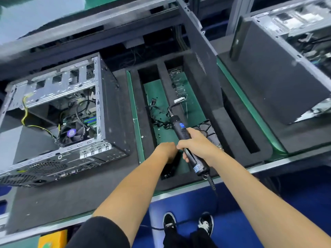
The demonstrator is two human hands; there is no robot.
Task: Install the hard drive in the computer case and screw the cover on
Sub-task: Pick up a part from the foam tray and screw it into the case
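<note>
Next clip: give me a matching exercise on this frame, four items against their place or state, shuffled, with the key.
Items:
1. electric screwdriver
2. open computer case
3. left hand
4. side panel

Places or states:
A. lying at the left on dark foam
B. reaching into the foam tray slot
C. gripped by the right hand
D. standing upright behind the tray

Pairs: 1-C, 2-A, 3-B, 4-D

A workbench (179,187) carries black foam trays (89,197) and an open computer case (59,122).

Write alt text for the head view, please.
The right hand grips an electric screwdriver over a foam tray while the left hand reaches into it. An open computer case lies to the left.
</note>
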